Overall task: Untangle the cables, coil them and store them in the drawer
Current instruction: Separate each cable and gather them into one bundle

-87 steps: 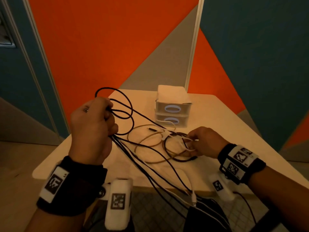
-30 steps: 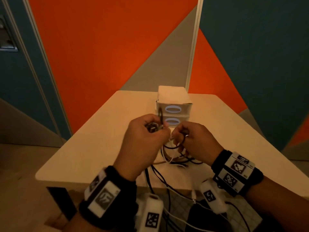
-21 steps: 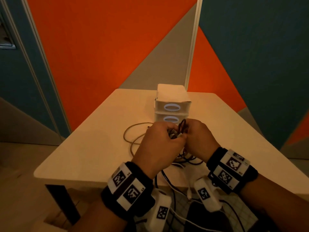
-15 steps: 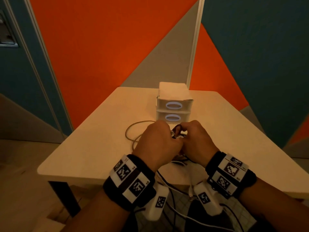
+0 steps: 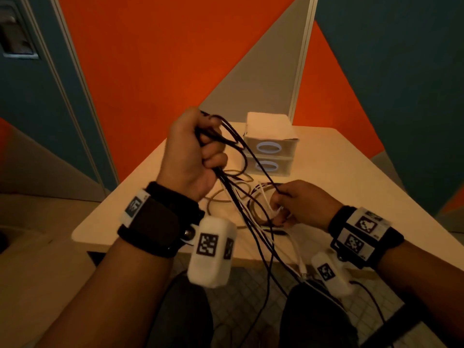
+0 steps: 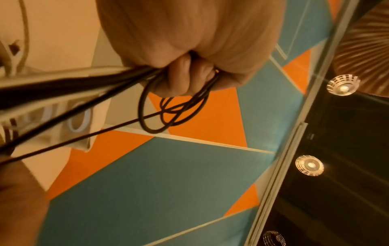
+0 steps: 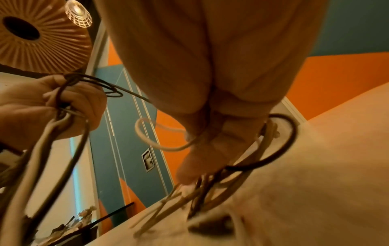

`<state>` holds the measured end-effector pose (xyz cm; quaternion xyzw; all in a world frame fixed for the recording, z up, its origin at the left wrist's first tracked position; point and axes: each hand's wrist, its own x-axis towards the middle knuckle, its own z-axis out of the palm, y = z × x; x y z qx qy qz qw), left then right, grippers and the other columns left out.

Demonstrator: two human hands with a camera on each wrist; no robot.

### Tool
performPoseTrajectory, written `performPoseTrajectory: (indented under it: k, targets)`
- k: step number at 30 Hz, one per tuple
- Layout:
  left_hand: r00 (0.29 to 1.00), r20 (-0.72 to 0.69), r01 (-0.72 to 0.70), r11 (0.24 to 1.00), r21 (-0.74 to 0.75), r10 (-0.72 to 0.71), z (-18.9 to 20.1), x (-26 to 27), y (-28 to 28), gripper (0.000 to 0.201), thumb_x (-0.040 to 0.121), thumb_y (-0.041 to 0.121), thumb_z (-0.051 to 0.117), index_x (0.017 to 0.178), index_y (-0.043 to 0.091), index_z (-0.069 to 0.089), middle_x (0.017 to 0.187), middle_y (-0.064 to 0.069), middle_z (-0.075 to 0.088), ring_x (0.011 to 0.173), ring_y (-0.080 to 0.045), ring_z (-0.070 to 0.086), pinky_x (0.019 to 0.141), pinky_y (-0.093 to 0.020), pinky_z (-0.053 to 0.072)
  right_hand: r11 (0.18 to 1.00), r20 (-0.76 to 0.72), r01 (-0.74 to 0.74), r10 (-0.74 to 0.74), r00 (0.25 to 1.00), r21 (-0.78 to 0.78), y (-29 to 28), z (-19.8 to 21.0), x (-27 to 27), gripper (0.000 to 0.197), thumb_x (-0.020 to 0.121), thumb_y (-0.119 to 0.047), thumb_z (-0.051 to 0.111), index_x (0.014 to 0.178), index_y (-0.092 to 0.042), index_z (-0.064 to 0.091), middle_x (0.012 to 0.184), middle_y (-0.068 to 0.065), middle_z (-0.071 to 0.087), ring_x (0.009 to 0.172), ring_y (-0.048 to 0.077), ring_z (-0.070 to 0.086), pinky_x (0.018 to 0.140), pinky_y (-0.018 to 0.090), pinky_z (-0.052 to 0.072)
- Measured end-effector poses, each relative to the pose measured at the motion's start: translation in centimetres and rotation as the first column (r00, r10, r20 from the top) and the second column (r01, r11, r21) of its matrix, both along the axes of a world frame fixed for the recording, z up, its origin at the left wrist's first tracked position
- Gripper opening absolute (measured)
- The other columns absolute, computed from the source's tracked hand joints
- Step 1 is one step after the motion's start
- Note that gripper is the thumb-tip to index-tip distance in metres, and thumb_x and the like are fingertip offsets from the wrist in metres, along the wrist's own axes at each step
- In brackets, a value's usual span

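My left hand (image 5: pixel 193 151) is raised above the table and grips a bundle of black cable loops (image 5: pixel 226 136); the left wrist view shows its fingers (image 6: pixel 181 74) curled round the black loops (image 6: pixel 168 109). Black strands run down from it across the table edge. My right hand (image 5: pixel 298 204) is low on the table and pinches a white cable (image 5: pixel 266 199) in a tangle of white, beige and dark cables (image 5: pixel 253 209); a black strand reaches it too. In the right wrist view its fingers (image 7: pixel 210 149) hold a white loop (image 7: pixel 151 139). The small two-drawer unit (image 5: pixel 270 144) stands behind, both drawers closed.
The light table (image 5: pixel 351 177) has its near edge just under my wrists. Cables hang off that edge toward my lap. Orange, grey and teal wall panels stand behind the table. A beige cable loop (image 5: pixel 221 197) lies left of the tangle.
My hands were together in front of the drawers; now the left hand has lifted up and left with the black loops, while the right has stayed low on the tangle.
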<state>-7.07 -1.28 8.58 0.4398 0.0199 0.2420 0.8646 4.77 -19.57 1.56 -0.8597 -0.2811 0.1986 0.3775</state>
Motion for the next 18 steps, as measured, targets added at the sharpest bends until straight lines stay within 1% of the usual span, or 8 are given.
performPoseTrajectory:
  k: [2,4,6,8,11,14,16,18]
  targets:
    - [0.998,0.066,-0.002,0.999,-0.048,0.005,0.9,-0.6,0.8,0.022,0.092,0.017,0.036,0.073,0.018,0.047,0.066,0.010,0.023,0.041,-0.004,0.015,0.033,-0.018,0.016,1.000,0.078,-0.004,0.006,0.997,-0.027,-0.3,0.5,0.3,0.023,0.104,-0.015,0.047,0.098,-0.005,0.067,0.079,0.009,0.070,0.071,0.026,0.074,0.063,0.035,0.063]
    - [0.997,0.072,0.003,1.000,-0.030,-0.001,1.4,-1.0,1.1,0.023,0.092,0.018,0.036,0.072,0.019,0.047,0.068,0.010,0.023,0.041,-0.004,0.014,0.034,-0.018,0.016,1.000,0.074,0.018,-0.016,0.997,-0.015,-0.6,0.8,0.6,0.023,0.104,-0.017,0.048,0.103,-0.006,0.068,0.084,0.011,0.071,0.068,0.023,0.072,0.062,0.035,0.062]
    - [1.000,0.029,0.006,0.999,0.038,-0.007,0.9,-0.7,0.7,0.022,0.092,0.017,0.039,0.072,0.020,0.046,0.066,0.009,0.022,0.041,-0.004,0.015,0.034,-0.019,0.015,0.999,0.119,0.035,-0.031,0.992,-0.035,-1.0,0.9,0.8,0.024,0.104,-0.018,0.050,0.100,-0.007,0.071,0.089,0.014,0.074,0.068,0.020,0.072,0.066,0.035,0.063]
    - [0.997,-0.074,-0.021,0.981,0.191,0.036,0.0,0.0,-0.3,0.023,0.092,0.018,0.048,0.070,0.023,0.044,0.067,0.004,0.017,0.043,-0.007,0.014,0.037,-0.019,0.015,0.998,0.188,0.047,-0.040,0.981,-0.034,-1.2,0.9,0.9,0.024,0.103,-0.018,0.052,0.096,-0.010,0.074,0.083,0.010,0.075,0.068,0.020,0.071,0.068,0.033,0.062]
    - [0.961,-0.224,-0.041,0.883,0.467,0.163,-2.1,1.3,-2.3,0.037,0.094,0.019,0.069,0.066,0.022,0.046,0.064,0.002,0.019,0.045,-0.014,0.017,0.045,-0.024,0.015,0.999,0.234,0.047,-0.047,0.971,0.006,-1.4,1.1,0.6,0.027,0.104,-0.016,0.050,0.096,-0.009,0.074,0.081,0.009,0.072,0.063,0.017,0.068,0.057,0.024,0.054]
    - [0.945,-0.248,0.026,0.705,0.709,0.215,-3.9,2.5,-4.3,0.031,0.096,0.028,0.073,0.072,0.013,0.060,0.049,0.013,0.041,0.039,-0.008,0.036,0.046,-0.025,0.029,0.999,0.287,0.019,-0.031,0.957,0.042,-1.3,1.4,0.0,0.029,0.103,-0.011,0.049,0.091,-0.014,0.075,0.079,0.006,0.070,0.060,0.014,0.065,0.059,0.030,0.056]
    - [0.941,-0.234,0.025,0.638,0.769,0.245,-4.1,3.4,-5.4,0.011,0.098,0.029,0.069,0.093,0.019,0.069,0.069,0.016,0.064,0.057,-0.002,0.058,0.059,-0.029,0.047,0.998,0.323,-0.005,-0.017,0.946,0.066,-1.3,1.7,-0.4,0.036,0.100,-0.008,0.051,0.076,-0.025,0.070,0.071,0.000,0.066,0.059,0.012,0.060,0.061,0.031,0.052]
    - [0.935,-0.254,0.057,0.602,0.796,0.249,-3.9,4.0,-6.1,0.008,0.099,0.031,0.067,0.103,0.024,0.069,0.100,0.011,0.072,0.088,-0.007,0.069,0.082,-0.033,0.056,0.998,0.357,-0.009,-0.016,0.934,0.068,-1.4,1.7,-0.9,0.045,0.096,-0.003,0.053,0.063,-0.034,0.058,0.065,-0.006,0.061,0.057,0.005,0.055,0.059,0.024,0.044]
